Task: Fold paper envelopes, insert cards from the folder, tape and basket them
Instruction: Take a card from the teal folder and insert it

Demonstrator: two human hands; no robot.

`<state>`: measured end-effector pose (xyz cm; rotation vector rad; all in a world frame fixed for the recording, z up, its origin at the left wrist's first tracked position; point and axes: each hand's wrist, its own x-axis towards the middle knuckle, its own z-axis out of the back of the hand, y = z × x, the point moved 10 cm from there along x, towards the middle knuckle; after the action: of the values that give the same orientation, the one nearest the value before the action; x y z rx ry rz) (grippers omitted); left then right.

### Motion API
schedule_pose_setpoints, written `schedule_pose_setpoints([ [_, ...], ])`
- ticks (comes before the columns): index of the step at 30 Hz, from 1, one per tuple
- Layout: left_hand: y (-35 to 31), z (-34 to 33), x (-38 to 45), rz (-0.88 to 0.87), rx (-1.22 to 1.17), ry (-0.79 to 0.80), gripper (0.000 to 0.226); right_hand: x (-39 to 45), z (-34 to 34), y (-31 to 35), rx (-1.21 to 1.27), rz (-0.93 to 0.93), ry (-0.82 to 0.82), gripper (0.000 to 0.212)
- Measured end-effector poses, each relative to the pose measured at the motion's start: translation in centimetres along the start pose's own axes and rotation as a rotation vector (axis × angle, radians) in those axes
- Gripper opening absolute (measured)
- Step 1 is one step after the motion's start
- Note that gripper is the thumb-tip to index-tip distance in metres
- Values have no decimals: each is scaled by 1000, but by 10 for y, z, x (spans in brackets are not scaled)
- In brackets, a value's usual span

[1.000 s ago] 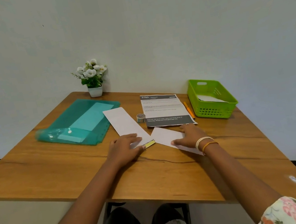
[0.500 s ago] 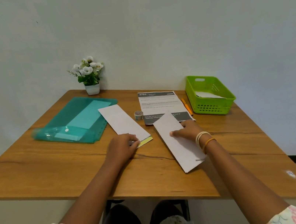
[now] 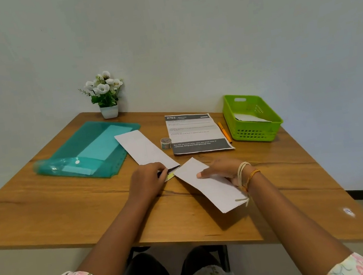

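My left hand (image 3: 147, 178) rests at the near end of a long white paper strip (image 3: 144, 149), its curled fingertips on a yellow card (image 3: 171, 174) with a dark edge that sticks out there. My right hand (image 3: 225, 170) grips a second white paper strip (image 3: 212, 188), thumb on top, fingers hidden beneath. That strip runs diagonally towards the near right. A teal plastic folder (image 3: 87, 149) with pale cards inside lies at the left. The green basket (image 3: 267, 132) stands at the far right with a white envelope (image 3: 252, 118) in it. A small tape roll (image 3: 166, 143) sits between the strips.
A printed sheet (image 3: 195, 132) lies behind my hands, with an orange pen (image 3: 224, 131) along its right side. A potted white flower (image 3: 107, 96) stands at the back by the wall. The wooden table (image 3: 68, 210) ends close to my knees.
My right hand has opened the second strip to full length and swung it diagonally towards me. My left hand stayed at the card, fingers now more curled.
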<state>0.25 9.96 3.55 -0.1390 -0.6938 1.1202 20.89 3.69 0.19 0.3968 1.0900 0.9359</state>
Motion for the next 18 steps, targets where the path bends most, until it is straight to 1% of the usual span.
schedule_pose_setpoints([
  [4,-11,-2,0,-50,55,-33,17,4,-13,5,47,4,4,42],
  [8,-6,1,-1,-36,53,-57,18,3,-21,18,-100,49,19,43],
  [10,-5,2,-1,-29,54,-60,19,1,-27,19,-59,30,68,33],
  [11,-5,2,-1,-29,55,-58,19,1,-26,20,-67,37,60,28],
  [12,-5,2,0,-29,56,-57,20,4,-22,21,-105,59,19,27],
  [14,-6,1,-1,-28,57,-58,20,7,-13,25,-137,113,-66,32],
  [16,-6,1,-1,-29,50,-64,20,8,-10,26,-117,134,-87,41],
  [18,-7,2,-2,-36,34,-75,20,7,-13,27,-160,142,-74,42],
])
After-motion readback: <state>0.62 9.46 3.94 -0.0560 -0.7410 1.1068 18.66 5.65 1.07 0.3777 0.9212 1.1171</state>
